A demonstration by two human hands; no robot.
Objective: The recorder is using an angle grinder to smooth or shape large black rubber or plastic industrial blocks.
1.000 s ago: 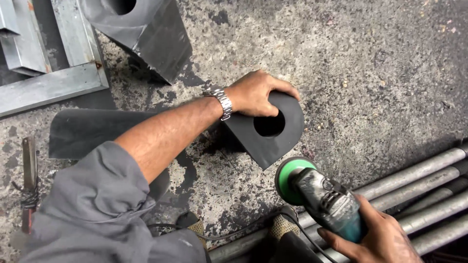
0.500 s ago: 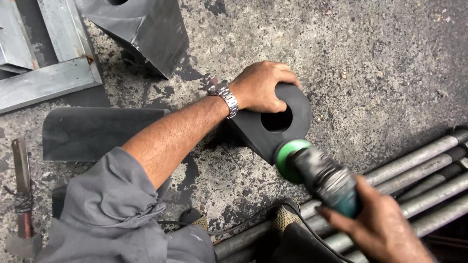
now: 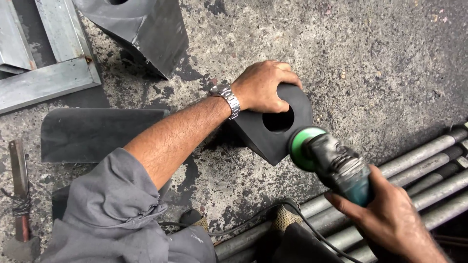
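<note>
Seen from above, a person crouches over a rough, stained concrete floor [image 3: 390, 58]. The left hand [image 3: 263, 86], a metal watch [image 3: 226, 97] on its wrist, is curled over the rounded top edge of a dark steel bracket [image 3: 287, 134], fingers closed on its rim and holding it tilted on the floor. The bracket is a thick, matte black piece with one curved end, flat sides and a round hole [image 3: 278, 120] through its face. The right hand [image 3: 390, 219] is wrapped tight around the body of an angle grinder [image 3: 336, 163], a dusty teal and grey tool whose green disc guard [image 3: 301, 146] meets the bracket's lower right edge; its black cord [image 3: 312, 234] trails back toward the person. Just beside the grinder, a row of grey round metal pipes [image 3: 429, 156] lies along the lower right. A second dark folded steel piece [image 3: 146, 29] stands at the top, grey flat metal bars [image 3: 44, 83] lie at upper left, a flat dark plate [image 3: 92, 134] lies beneath the forearm, and a rusty chipping hammer [image 3: 20, 195] rests at the far left.
</note>
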